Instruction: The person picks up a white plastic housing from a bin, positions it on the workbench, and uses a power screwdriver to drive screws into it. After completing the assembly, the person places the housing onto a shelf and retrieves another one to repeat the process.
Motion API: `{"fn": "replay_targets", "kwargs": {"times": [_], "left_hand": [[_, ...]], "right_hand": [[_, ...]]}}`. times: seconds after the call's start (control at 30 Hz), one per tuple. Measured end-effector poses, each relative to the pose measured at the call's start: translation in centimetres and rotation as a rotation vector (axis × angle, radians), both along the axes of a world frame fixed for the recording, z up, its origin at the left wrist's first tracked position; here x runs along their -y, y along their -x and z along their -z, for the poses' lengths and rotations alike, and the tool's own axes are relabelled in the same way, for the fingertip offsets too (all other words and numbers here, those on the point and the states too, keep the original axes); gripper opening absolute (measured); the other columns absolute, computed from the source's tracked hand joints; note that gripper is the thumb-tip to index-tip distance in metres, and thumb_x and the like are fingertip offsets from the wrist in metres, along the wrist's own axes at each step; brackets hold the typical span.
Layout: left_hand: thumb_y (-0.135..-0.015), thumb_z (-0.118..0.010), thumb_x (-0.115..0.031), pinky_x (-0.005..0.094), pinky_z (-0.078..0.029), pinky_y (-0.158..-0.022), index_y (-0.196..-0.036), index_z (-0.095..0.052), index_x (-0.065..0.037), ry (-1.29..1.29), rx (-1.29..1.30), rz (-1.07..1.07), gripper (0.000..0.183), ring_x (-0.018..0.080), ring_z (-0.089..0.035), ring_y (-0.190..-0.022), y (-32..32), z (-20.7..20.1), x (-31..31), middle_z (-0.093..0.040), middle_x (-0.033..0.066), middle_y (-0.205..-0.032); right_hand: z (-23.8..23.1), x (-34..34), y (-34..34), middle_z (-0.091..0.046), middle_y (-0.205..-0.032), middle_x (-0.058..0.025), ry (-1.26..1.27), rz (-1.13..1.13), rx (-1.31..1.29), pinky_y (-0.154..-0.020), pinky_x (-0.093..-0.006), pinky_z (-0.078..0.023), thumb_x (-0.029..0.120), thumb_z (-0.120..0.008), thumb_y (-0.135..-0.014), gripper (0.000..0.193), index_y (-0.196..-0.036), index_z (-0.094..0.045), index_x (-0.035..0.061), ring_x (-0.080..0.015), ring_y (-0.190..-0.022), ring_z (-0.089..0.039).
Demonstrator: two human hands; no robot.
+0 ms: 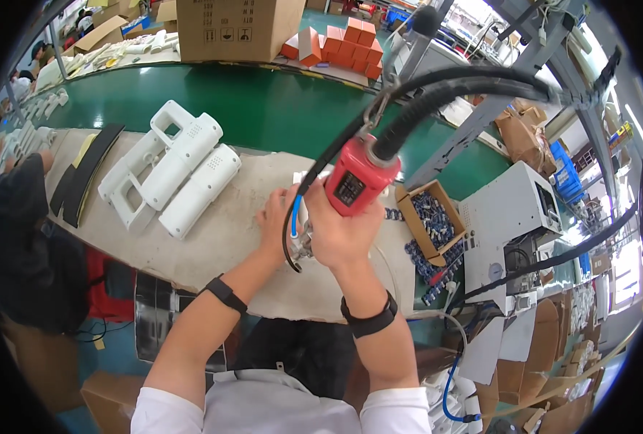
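My right hand (347,235) is closed around a red power screwdriver (365,173), which hangs from above with a thick black hose at its top. The tool points down over the work mat, and its tip is hidden by my hand. Just left of it, my left hand (274,220) steadies a white plastic part (303,215) on the mat, most of which the hands and tool cover. A thin black cable with a blue section passes in front of the left fingers. Several white plastic housings with handles (180,155) lie to the left on the mat.
An open cardboard box of small blue parts (408,206) stands right of the mat, with more spilled beside it. A white machine (509,210) is further right. Behind runs a green conveyor belt (263,94). Black curved strips (86,177) lie left, near a seated person (18,231).
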State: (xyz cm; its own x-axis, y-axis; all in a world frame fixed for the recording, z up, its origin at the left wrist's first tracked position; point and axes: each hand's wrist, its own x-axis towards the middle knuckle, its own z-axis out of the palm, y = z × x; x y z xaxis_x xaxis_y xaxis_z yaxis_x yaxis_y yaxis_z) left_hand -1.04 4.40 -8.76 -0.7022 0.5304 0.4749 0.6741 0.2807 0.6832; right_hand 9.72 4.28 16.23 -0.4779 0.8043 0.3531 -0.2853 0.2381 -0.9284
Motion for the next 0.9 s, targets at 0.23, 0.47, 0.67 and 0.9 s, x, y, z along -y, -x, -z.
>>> {"fn": "replay_targets", "kwargs": {"times": [0.23, 0.47, 0.67, 0.9], "left_hand": [[-0.088, -0.059, -0.026, 0.0445, -0.033, -0.101, -0.129, -0.042, -0.002, -0.137, 0.332, 0.442, 0.050, 0.0308, -0.050, -0.116, -0.7, -6.8, 2.5, -0.049, 0.0177, -0.127], [-0.066, -0.060, 0.004, 0.0321, -0.049, -0.081, -0.144, -0.034, -0.004, 0.214, 0.518, 0.357, 0.082, 0.0229, -0.057, -0.107, -5.3, -14.2, 12.6, -0.042, 0.0147, -0.140], [-0.057, -0.071, 0.014, 0.0285, -0.056, -0.069, -0.136, -0.044, 0.003, 0.449, 0.932, 0.889, 0.084, 0.0207, -0.067, -0.086, -16.8, -15.9, 15.7, -0.065, 0.0147, -0.107], [-0.089, -0.065, -0.022, 0.0335, -0.031, -0.109, -0.150, -0.021, -0.013, 0.702, 2.130, 1.471, 0.076, 0.0181, -0.032, -0.136, -33.3, -10.4, 6.1, -0.027, 0.0084, -0.153]], "right_hand": [[-4.1, -0.6, -1.6, -0.062, -0.071, 0.0005, -0.033, -0.008, -0.117, -0.058, -0.0226, -0.045, 0.006, -0.068, -0.084, 0.008, -0.083, -0.062, 0.0002, -0.0049, -0.065, -0.055], [-8.7, -5.3, -6.0, -0.064, -0.070, -0.0163, -0.460, 0.337, -0.266, -0.060, -0.0369, -0.050, 0.013, -0.070, -0.073, 0.020, -0.088, -0.063, 0.0014, -0.0304, -0.064, -0.066], [-8.2, -5.3, -8.3, -0.061, -0.072, -0.0264, -0.434, 0.340, -0.075, -0.064, -0.0499, -0.049, 0.010, -0.064, -0.069, 0.018, -0.080, -0.056, -0.0027, -0.0466, -0.072, -0.060], [-8.2, -3.2, -7.0, -0.060, -0.073, -0.0279, -0.361, 0.343, -0.035, -0.065, -0.0485, -0.049, 0.007, -0.061, -0.068, 0.014, -0.076, -0.056, -0.0028, -0.0455, -0.073, -0.060]]}}
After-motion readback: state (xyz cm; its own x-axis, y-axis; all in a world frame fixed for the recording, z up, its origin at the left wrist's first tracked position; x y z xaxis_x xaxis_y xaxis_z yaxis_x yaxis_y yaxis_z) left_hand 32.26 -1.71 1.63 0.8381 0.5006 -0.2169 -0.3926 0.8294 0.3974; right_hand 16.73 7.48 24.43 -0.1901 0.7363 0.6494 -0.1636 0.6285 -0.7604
